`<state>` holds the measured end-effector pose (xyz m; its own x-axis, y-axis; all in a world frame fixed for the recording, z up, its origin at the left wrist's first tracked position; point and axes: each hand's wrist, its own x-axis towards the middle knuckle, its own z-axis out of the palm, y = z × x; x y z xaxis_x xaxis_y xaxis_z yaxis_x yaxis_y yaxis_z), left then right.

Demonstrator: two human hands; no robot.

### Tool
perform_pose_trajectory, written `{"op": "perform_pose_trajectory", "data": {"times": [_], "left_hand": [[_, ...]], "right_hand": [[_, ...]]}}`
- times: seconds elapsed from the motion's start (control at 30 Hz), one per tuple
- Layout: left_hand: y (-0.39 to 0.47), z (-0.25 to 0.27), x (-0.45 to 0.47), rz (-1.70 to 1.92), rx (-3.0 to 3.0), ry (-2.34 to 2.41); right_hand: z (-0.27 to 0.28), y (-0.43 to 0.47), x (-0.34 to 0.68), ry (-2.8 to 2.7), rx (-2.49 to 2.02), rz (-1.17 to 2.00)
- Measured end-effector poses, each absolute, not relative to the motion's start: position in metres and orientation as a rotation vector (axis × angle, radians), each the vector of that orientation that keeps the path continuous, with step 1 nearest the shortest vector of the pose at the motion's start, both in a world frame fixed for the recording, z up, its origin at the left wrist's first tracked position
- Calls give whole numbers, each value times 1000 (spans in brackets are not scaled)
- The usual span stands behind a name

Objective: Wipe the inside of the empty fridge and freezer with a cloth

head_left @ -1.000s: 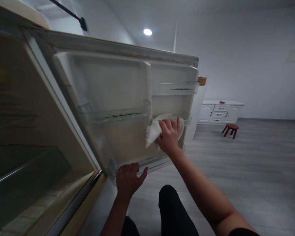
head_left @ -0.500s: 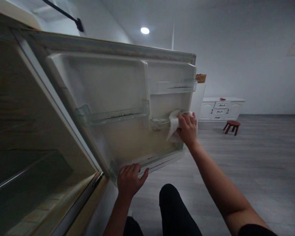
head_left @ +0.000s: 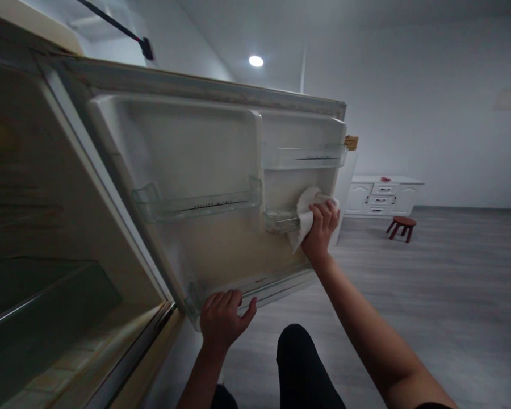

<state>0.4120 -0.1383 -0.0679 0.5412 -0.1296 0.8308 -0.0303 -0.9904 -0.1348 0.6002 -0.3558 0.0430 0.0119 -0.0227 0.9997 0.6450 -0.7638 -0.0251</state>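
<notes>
The white cloth (head_left: 305,222) lies in the grasp of the right hand (head_left: 320,233), bunched under bent fingers, near the free edge of the fridge door (head_left: 187,147); it rests against the outer end of the small clear shelf (head_left: 279,222), about midway down the door; the left hand (head_left: 223,318) is at the door's bottom, well apart from the cloth, its fingers bent over the rim of the bottom shelf (head_left: 281,287) with the thumb spread away; how firmly it grips, I cannot tell; the cloth's long axis runs steeply, rounded end toward the door's top, loose corner pointing down and slightly toward the hinge edge; the cloth and the right hand cover the small shelf's outer end, and the left hand hides part of the bottom shelf; on the door's hinge half is a longer clear shelf (head_left: 204,207), and high by its free edge an upper shelf (head_left: 304,158); the dark fridge interior (head_left: 111,238) opens beside the hinge edge; a dark-clad knee (head_left: 296,346) is below the door; beyond its free edge are a white cabinet (head_left: 357,196) and, near that, a reddish-brown stool (head_left: 403,221)
</notes>
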Motion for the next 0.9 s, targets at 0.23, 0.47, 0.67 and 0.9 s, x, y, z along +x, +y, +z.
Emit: {"op": "perform_pose_trajectory", "data": {"times": [0.23,0.47,0.67,0.9], "left_hand": [[-139,-65,410,-1467,-2670,146],[-136,-66,407,-1433,-2692,174],[-136,-65,408,-1431,-2684,192],[-136,-64,406,-1437,-2659,177]], "right_hand": [[47,-309,551,-882,-1946,-1664],[64,-309,548,-1162,-2032,-1693],[69,-360,579,-1066,-2105,-1709],[77,-406,597,-1194,-2025,-1586]]}}
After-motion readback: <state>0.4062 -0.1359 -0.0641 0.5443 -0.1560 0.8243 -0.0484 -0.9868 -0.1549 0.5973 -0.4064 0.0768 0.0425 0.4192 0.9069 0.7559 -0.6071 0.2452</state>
